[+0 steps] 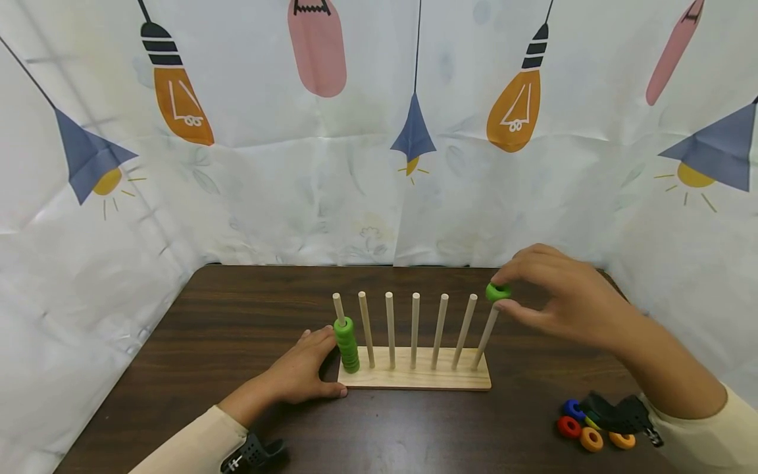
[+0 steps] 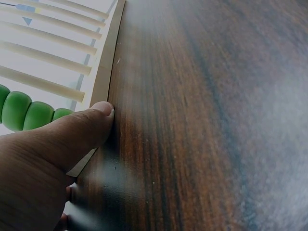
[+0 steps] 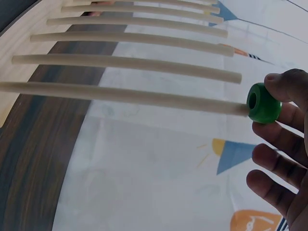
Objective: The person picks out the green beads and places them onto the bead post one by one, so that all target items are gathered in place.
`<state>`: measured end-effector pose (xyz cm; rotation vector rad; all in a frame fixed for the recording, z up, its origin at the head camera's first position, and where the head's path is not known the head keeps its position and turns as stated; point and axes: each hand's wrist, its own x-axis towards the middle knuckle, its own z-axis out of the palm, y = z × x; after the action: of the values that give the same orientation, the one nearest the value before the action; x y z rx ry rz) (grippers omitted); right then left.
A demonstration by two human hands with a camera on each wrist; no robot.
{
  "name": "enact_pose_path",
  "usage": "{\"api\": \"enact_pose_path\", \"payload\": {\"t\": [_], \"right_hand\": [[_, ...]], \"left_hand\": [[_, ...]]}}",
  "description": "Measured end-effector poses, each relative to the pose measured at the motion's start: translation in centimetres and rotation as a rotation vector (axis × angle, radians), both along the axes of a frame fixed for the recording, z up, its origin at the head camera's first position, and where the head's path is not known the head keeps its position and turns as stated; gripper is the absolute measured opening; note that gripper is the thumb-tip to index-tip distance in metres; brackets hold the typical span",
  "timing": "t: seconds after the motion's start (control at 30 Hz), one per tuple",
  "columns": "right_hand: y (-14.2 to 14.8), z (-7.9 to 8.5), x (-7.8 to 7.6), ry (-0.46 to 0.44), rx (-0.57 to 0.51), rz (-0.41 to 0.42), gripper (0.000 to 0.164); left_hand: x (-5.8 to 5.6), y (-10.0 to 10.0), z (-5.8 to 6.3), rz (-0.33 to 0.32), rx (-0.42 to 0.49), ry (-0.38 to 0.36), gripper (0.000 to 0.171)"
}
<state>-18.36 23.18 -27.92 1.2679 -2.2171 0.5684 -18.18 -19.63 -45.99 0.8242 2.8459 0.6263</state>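
A wooden peg stand (image 1: pixel 414 380) with a row of several upright pegs rests on the table. My left hand (image 1: pixel 303 370) holds the left end of its base, thumb along the front edge and fingers towards the back. Next to that hand, a stack of green beads (image 1: pixel 347 347) sits on the leftmost peg, whose tip sticks out above. My right hand (image 1: pixel 562 297) pinches one green bead (image 3: pixel 270 109) between thumb and fingers at the tip of the rightmost peg (image 1: pixel 485 337). In the right wrist view the bead's hole faces the stand, and the other fingers are spread below.
Loose beads lie on the dark wooden table (image 1: pixel 450 434) at the right, under the right wrist: a red bead (image 1: pixel 569 427), a blue bead (image 1: pixel 572 409), orange beads (image 1: pixel 591 439) and a partly hidden yellow-green one. A printed white curtain (image 1: pixel 355 197) hangs behind the table.
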Motion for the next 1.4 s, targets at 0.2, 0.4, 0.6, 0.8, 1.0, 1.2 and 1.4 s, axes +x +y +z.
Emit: {"api": "enact_pose_path", "payload": {"t": [0.2,0.4,0.6,0.8,1.0,1.2,1.4], "right_hand": [[-0.8,0.0,-0.1,-0.022,0.007,0.011,0.037],[-1.5,0.0,-0.4,-0.036,0.014,0.026,0.036],[-2.4,-0.1,-0.6,-0.057,0.006,0.047,0.036],[-3.3,-0.3,-0.8,-0.064,0.010,0.076,0.036],[-4.0,-0.4,-1.1,-0.095,0.018,0.088,0.020],[-4.8,-0.5,-1.4,-0.107,0.029,0.088,0.022],[-5.7,-0.4,-1.5,-0.120,0.030,0.082,0.028]], "left_hand": [[0.1,0.1,0.1,0.003,-0.002,-0.003,0.085],[0.2,0.1,0.3,0.004,0.005,-0.008,0.085],[0.1,0.0,0.1,0.005,0.001,-0.007,0.085],[0.1,0.1,0.1,0.014,-0.007,-0.014,0.086],[0.1,0.0,0.1,0.017,-0.007,-0.015,0.087],[0.2,0.1,0.0,0.014,0.001,-0.015,0.086],[0.1,0.0,0.0,0.010,0.003,-0.011,0.086]]}}
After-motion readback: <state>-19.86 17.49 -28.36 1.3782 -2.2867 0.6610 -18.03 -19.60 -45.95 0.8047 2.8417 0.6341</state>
